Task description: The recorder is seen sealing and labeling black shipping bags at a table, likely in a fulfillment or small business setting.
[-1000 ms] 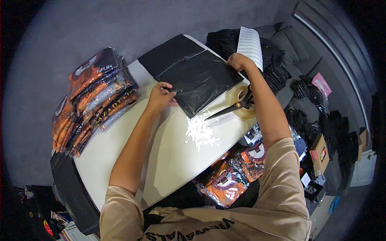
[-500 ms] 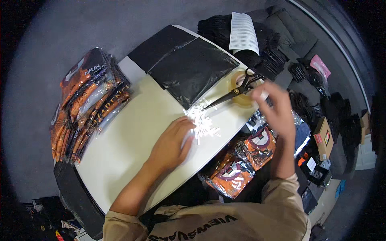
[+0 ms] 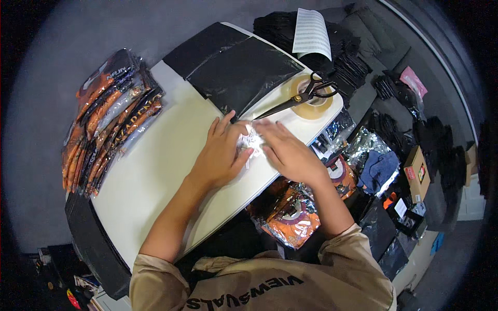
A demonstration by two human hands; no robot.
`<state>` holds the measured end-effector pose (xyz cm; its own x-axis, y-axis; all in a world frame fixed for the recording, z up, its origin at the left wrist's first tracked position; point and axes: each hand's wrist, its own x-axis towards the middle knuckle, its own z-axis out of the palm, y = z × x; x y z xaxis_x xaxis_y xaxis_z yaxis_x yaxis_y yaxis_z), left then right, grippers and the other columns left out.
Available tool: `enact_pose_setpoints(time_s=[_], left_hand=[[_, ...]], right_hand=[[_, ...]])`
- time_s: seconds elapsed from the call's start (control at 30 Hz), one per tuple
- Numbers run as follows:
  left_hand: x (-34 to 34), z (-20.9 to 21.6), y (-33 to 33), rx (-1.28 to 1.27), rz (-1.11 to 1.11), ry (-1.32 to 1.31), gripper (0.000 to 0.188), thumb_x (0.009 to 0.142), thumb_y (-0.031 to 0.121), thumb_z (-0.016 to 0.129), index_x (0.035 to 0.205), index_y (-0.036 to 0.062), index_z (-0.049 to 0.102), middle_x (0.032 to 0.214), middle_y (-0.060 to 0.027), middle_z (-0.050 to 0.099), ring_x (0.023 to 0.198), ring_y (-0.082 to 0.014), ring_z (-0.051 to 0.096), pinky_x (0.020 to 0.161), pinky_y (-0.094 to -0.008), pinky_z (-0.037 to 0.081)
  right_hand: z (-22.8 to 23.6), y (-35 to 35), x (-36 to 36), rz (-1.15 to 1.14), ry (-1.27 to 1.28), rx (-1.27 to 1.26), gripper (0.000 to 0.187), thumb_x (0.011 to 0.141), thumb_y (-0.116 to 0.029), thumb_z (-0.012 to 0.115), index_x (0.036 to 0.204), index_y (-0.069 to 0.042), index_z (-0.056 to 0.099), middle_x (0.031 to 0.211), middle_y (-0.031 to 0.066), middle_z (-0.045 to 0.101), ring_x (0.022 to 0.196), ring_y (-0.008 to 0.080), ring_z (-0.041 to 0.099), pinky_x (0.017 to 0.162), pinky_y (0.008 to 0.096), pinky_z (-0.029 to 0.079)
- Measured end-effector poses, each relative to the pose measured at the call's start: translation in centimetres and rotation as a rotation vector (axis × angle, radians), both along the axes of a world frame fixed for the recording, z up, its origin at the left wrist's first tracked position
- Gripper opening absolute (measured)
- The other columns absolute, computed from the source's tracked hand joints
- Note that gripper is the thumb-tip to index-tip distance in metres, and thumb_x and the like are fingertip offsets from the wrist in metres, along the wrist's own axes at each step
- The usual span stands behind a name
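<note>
Small white paper strips [image 3: 251, 143] lie heaped on the white table [image 3: 155, 171], bright in the light. Cupped along the heap's left side is my left hand [image 3: 220, 150], fingers apart. My right hand [image 3: 289, 151] lies against its right side, palm down and fingers stretched out, slightly blurred. Both hands touch the strips; neither grips anything. Just beyond them, black-handled scissors [image 3: 298, 98] rest across a roll of clear tape [image 3: 316, 110], blades pointing toward the heap. Flat black plastic bags [image 3: 244, 67] cover the table's far end.
Bagged orange and black garments [image 3: 111, 124] stand stacked at the table's left edge. More bagged orange shirts [image 3: 293, 220] sit below the near edge. A curled printed sheet [image 3: 312, 36] lies on black bags at the far right. A cardboard box [image 3: 417, 173] is at right.
My right hand has come from beside the scissors down to the paper strips. My left hand has shifted slightly, and the strips are gathered closer between both hands.
</note>
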<state>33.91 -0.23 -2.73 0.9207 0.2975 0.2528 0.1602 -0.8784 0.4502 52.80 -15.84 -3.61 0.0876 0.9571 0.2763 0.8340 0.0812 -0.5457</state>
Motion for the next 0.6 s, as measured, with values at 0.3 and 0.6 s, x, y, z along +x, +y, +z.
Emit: enact_pose_setpoints(time_s=[0.3, 0.6], left_hand=[[-0.5, 0.3, -0.9, -0.106, 0.061, 0.031, 0.049, 0.107, 0.019, 0.054, 0.152, 0.0032, 0.045, 0.159, -0.023, 0.049, 0.159, -0.0429, 0.03, 0.131, -0.0507, 0.023], [-4.0, 0.0, -2.9, -0.153, 0.21, 0.027, 0.061, 0.107, 0.024, 0.055, 0.16, -0.0008, 0.036, 0.163, -0.0303, 0.041, 0.156, -0.0477, 0.034, 0.131, -0.0533, 0.022]], right_hand=[[-0.7, 1.9, -0.3, -0.052, -0.066, 0.019, 0.048, 0.108, -0.016, 0.053, 0.152, 0.002, 0.049, 0.151, 0.0295, 0.056, 0.143, 0.0467, 0.051, 0.126, 0.056, 0.034], [-0.4, 0.8, -0.5, -0.053, 0.102, 0.043, 0.049, 0.108, -0.016, 0.052, 0.156, -0.003, 0.049, 0.153, 0.0238, 0.057, 0.144, 0.0442, 0.051, 0.127, 0.0518, 0.035]])
